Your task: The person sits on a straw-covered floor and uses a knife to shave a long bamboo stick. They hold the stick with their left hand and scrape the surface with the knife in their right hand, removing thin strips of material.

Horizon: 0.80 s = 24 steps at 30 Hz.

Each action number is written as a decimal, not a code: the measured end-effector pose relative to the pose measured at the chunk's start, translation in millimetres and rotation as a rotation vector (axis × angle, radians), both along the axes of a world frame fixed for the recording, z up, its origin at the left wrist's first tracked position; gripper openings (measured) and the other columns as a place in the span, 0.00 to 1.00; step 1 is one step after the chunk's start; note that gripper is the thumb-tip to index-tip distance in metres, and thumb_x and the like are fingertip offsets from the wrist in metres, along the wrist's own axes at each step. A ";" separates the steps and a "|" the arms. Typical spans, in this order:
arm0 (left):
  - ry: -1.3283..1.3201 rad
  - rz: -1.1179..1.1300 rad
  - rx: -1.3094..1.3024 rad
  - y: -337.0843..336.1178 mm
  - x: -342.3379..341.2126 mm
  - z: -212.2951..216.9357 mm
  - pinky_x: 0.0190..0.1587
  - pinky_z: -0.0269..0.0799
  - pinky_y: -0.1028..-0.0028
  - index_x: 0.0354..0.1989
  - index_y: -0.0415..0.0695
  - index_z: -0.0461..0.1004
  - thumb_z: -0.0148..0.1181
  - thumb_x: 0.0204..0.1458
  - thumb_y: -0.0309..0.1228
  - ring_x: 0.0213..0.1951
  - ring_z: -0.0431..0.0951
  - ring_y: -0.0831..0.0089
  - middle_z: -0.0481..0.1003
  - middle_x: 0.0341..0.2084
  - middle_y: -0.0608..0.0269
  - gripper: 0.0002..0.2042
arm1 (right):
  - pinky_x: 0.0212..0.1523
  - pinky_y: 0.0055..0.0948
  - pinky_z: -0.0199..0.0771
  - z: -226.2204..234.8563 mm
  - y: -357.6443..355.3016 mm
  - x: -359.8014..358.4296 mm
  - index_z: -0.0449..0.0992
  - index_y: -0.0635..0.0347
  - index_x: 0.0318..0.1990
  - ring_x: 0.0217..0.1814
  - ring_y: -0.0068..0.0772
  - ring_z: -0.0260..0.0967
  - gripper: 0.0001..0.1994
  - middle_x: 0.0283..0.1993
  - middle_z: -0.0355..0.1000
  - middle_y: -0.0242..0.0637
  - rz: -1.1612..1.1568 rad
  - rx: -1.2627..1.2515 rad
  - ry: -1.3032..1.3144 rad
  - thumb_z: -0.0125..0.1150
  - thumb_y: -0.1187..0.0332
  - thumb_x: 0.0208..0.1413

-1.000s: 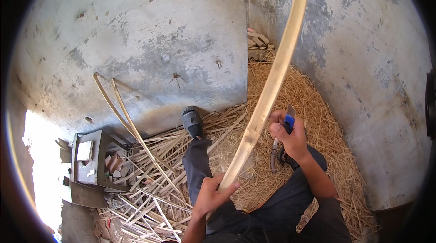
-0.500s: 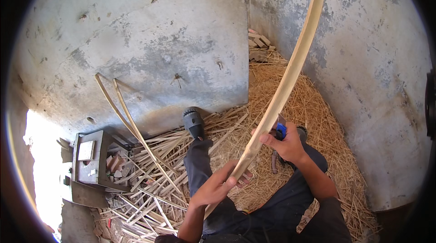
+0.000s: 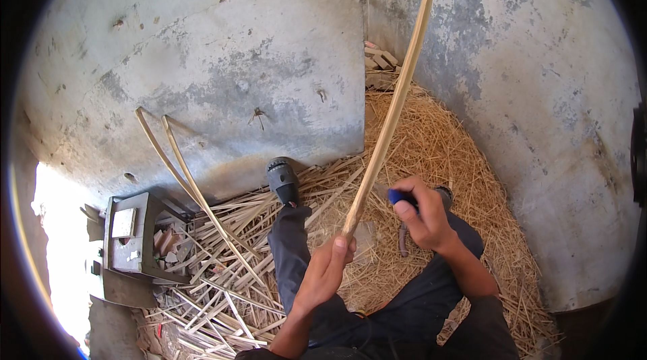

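The strip (image 3: 387,138) is held low down in the left hand (image 3: 325,274), with the fingers wrapped tight around it. Its long top is held up over the straw (image 3: 465,165), with the wall (image 3: 532,90) behind. A blue tool (image 3: 402,197) is clasped in the right hand (image 3: 429,225), near the strip but not touching it. The hands are apart.

The left hand could be cut if the tool is slipped down the strip, as it may have a sharp edge; none can be made out now. The long top could be bumped on the wall by a small twist, since the strip is gripped in one place only.

Half a second ago, the strip is touched by the right hand and its wide, hollow side is shown. Now a gap is left there, the thin edge is seen, and the top is tipped more to the left.
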<state>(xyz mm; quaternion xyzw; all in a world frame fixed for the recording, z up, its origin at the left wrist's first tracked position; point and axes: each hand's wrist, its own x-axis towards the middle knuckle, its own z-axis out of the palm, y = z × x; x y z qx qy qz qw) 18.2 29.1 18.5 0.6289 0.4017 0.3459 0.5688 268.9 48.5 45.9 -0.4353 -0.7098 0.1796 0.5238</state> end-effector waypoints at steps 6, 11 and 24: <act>0.028 0.062 0.118 -2.6 3.6 5.6 0.34 0.66 0.64 0.43 0.37 0.72 0.38 0.79 0.43 0.27 0.70 0.66 0.69 0.23 0.58 0.22 | 0.27 0.35 0.76 -2.6 -3.9 -16.9 0.80 0.62 0.47 0.28 0.42 0.79 0.16 0.32 0.76 0.41 -0.007 0.218 -0.398 0.70 0.57 0.64; 0.186 0.135 0.248 -7.3 7.4 16.0 0.33 0.68 0.54 0.41 0.37 0.70 0.43 0.77 0.40 0.28 0.76 0.41 0.73 0.24 0.42 0.19 | 0.24 0.35 0.74 -2.2 -3.5 -19.9 0.80 0.62 0.46 0.26 0.40 0.78 0.16 0.32 0.77 0.40 -0.034 0.259 -0.418 0.71 0.56 0.64; 0.345 0.239 0.351 -8.1 12.5 14.6 0.30 0.69 0.45 0.47 0.37 0.69 0.52 0.74 0.37 0.28 0.79 0.35 0.76 0.22 0.40 0.13 | 0.24 0.34 0.74 0.1 -4.7 -24.8 0.80 0.60 0.45 0.26 0.37 0.77 0.16 0.31 0.76 0.36 -0.078 0.278 -0.446 0.72 0.55 0.62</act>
